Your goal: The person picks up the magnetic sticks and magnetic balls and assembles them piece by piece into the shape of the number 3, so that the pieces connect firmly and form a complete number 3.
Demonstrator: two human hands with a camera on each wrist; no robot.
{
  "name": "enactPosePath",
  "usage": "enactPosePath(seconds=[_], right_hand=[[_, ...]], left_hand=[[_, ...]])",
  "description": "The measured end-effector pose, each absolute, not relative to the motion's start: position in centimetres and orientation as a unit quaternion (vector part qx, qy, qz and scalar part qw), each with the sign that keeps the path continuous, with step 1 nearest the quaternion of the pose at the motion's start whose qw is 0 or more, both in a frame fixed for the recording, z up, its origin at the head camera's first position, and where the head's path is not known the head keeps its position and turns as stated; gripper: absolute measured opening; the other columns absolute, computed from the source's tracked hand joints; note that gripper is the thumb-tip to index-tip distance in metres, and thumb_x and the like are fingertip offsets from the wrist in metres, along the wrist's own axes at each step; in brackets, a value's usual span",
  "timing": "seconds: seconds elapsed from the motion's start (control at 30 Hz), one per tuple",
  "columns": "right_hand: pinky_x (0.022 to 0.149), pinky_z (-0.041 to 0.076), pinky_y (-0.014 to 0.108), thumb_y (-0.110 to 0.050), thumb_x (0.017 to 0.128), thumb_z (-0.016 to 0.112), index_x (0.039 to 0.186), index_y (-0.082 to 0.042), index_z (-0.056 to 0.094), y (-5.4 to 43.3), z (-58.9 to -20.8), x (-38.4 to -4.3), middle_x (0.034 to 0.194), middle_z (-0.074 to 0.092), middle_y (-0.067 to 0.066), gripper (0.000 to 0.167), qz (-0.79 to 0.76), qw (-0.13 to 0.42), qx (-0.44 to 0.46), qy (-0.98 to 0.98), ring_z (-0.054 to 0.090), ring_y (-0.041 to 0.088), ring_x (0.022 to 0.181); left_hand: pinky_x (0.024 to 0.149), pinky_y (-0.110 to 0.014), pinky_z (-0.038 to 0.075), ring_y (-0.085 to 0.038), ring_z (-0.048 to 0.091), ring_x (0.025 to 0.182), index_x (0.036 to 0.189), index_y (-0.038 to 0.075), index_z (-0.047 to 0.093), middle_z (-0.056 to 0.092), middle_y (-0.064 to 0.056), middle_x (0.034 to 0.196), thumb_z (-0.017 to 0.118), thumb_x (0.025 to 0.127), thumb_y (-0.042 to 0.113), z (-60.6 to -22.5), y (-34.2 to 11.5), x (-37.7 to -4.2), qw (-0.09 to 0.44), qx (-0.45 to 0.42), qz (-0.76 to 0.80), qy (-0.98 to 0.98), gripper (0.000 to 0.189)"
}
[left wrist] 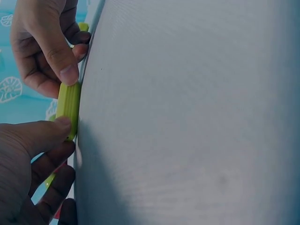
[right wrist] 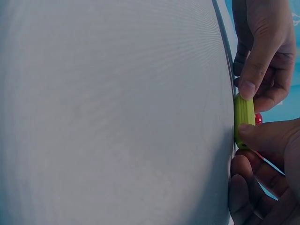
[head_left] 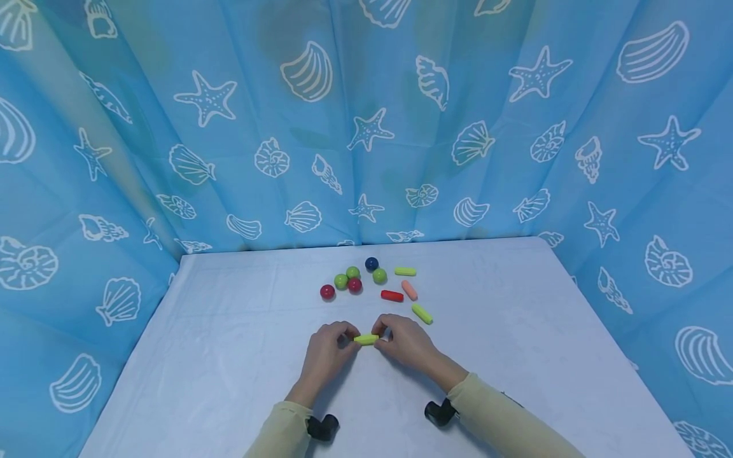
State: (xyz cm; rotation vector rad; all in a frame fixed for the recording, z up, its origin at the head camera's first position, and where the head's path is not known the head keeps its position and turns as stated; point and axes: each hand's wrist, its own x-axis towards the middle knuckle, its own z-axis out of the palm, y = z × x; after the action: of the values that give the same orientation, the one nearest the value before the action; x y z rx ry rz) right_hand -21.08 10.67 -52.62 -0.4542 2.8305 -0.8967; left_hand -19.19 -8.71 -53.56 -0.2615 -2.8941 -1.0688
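Note:
A short yellow-green ridged stick (head_left: 366,340) lies crosswise between the two hands in the head view, low over the white table. My left hand (head_left: 326,353) pinches its left end between thumb and fingers. The right end is in the pinch of my right hand (head_left: 405,343). Both wrist views show the grooves along the stick (left wrist: 70,104), and in the right wrist view a small dark spot marks one end of the stick (right wrist: 244,115). Its two tips are partly covered by the thumbs.
Beyond the hands, several glossy balls sit in a group: red (head_left: 327,292), green (head_left: 341,282) and dark blue (head_left: 371,264). To their right lie a red stick (head_left: 392,296), a salmon stick (head_left: 409,290) and two yellow-green sticks (head_left: 422,313). A blue shell-print curtain (head_left: 366,172) surrounds the table (head_left: 229,356).

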Motion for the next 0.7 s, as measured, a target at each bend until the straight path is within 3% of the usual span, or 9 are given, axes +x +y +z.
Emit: enactPosePath(seconds=[0.37, 0.7], right_hand=[[0.076, 0.051, 0.028, -0.029, 0.095, 0.073, 0.102, -0.024, 0.069, 11.2, -52.8, -21.7, 0.091, 0.064, -0.012, 0.01, -0.344, 0.08, -0.143, 0.925, 0.056, 0.011, 0.079], [0.079, 0.052, 0.029, -0.029, 0.098, 0.07, 0.109, -0.021, 0.07, 11.4, -52.9, -23.3, 0.097, 0.066, -0.008, 0.014, -0.36, 0.068, -0.126, 0.922, 0.058, 0.012, 0.084]], left_hand=[[0.086, -0.04, 0.05, -0.015, 0.059, 0.091, 0.097, 0.023, 0.074, 0.069, 0.009, 0.092, 0.082, 0.086, 0.017, -53.4, -8.8, -19.2, 0.017, -0.083, -0.348, -0.934, 0.015], [0.087, -0.041, 0.05, -0.015, 0.059, 0.091, 0.097, 0.022, 0.074, 0.07, 0.008, 0.093, 0.082, 0.086, 0.015, -53.5, -8.8, -19.1, 0.015, -0.084, -0.357, -0.93, 0.015]])
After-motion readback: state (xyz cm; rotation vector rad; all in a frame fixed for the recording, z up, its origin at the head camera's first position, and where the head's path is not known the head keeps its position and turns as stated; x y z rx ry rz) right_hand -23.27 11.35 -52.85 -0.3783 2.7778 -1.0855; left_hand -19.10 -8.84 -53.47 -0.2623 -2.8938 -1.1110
